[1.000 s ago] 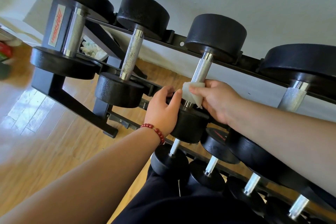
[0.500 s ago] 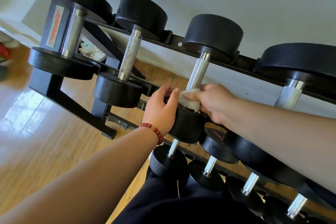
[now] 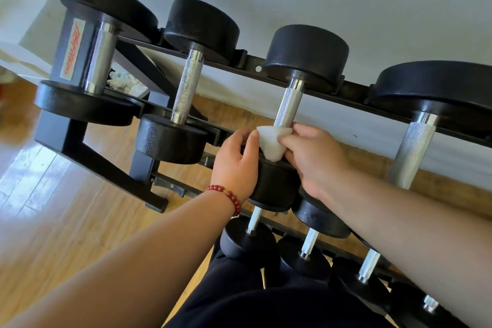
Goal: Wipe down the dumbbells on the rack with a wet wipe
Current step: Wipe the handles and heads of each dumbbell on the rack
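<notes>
Top rail of the black rack (image 3: 80,146): four dumbbells in a row, black round heads, chrome handles. The dumbbell (image 3: 288,104) third from the left lies across the rail, far head toward the grey wall, near head toward the person. Its handle is knurled and bright, its heads matte and slightly pebbled.

Left hand (image 3: 237,165), red bead bracelet (image 3: 229,196) at the wrist, grips the near head, fingers curled over its upper edge.

Right hand (image 3: 314,157) pinches a white wet wipe (image 3: 271,142), folded to a small pad, against the base of the handle where it meets the near head.

Lower rail carries smaller dumbbells (image 3: 253,224), partly hidden by the arms. Wooden floor (image 3: 53,208) beneath.
</notes>
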The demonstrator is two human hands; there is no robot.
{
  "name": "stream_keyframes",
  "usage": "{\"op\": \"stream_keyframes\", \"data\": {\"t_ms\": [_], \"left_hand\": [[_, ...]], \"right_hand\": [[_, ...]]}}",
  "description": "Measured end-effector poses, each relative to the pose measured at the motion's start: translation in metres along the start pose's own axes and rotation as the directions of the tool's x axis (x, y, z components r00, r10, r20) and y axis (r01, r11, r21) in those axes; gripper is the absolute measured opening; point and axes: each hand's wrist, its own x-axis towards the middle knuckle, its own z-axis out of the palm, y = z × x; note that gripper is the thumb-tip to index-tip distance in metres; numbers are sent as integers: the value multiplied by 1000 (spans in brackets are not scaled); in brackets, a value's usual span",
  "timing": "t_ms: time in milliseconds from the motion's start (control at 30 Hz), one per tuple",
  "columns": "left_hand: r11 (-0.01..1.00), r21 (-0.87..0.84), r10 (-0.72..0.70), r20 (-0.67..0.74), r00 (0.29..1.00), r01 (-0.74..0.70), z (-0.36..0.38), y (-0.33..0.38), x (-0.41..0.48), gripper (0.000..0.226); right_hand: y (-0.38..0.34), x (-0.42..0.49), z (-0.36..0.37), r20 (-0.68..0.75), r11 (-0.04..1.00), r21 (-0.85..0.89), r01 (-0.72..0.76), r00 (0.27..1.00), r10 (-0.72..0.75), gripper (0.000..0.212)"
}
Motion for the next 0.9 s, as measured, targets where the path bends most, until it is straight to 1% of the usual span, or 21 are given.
{"op": "stream_keyframes", "data": {"t_ms": [133, 200, 233, 300, 333, 400, 433, 500, 567, 667, 733, 800, 833, 900], "left_hand": [[999, -39, 7, 25, 1000, -6, -2, -3, 1, 36], [999, -44, 5, 64, 998, -2, -6, -5, 4, 34], [999, -39, 1, 93, 996, 3, -9, -6, 7, 32], [1000, -4, 11, 193, 981, -10, -18, -4, 20, 31], [999, 27, 24, 273, 962, -33, -21, -1, 27, 30], [986, 123, 50, 439, 897, -115, -24, 6, 41, 26], [972, 170, 57, 494, 868, -161, -24, 9, 46, 27], [945, 231, 72, 547, 834, -233, -23, 15, 53, 32], [940, 236, 73, 570, 819, -248, -22, 16, 58, 36], [960, 177, 75, 583, 809, -216, -22, 18, 66, 35], [975, 118, 93, 550, 830, -188, -22, 19, 70, 34], [981, 80, 113, 495, 862, -174, -22, 19, 69, 40], [980, 75, 124, 488, 864, -183, -21, 19, 69, 36], [971, 95, 139, 525, 840, -220, -19, 20, 68, 27]], "right_hand": [[7, -10, -1, -139, 997, -32, 72, 987, -75, 44], [9, -9, 2, -197, 997, -40, 68, 977, -74, 49], [9, -8, 4, -217, 998, -31, 61, 974, -67, 48], [10, -4, 6, -247, 998, -19, 60, 967, -63, 38], [11, -2, 7, -261, 997, -16, 69, 963, -71, 32], [12, -1, 9, -269, 996, 2, 87, 959, -83, 25], [14, -1, 9, -272, 995, 23, 95, 958, -85, 24], [15, -2, 10, -289, 993, 64, 103, 954, -80, 24], [16, -4, 11, -305, 990, 85, 115, 949, -84, 29], [19, -11, 13, -336, 984, 68, 164, 933, -132, 34], [21, -16, 15, -372, 974, 41, 221, 908, -190, 32], [23, -20, 19, -403, 965, 19, 263, 885, -233, 30], [23, -21, 21, -418, 961, 9, 278, 874, -249, 29], [24, -22, 25, -444, 955, -10, 296, 855, -269, 27]]}}
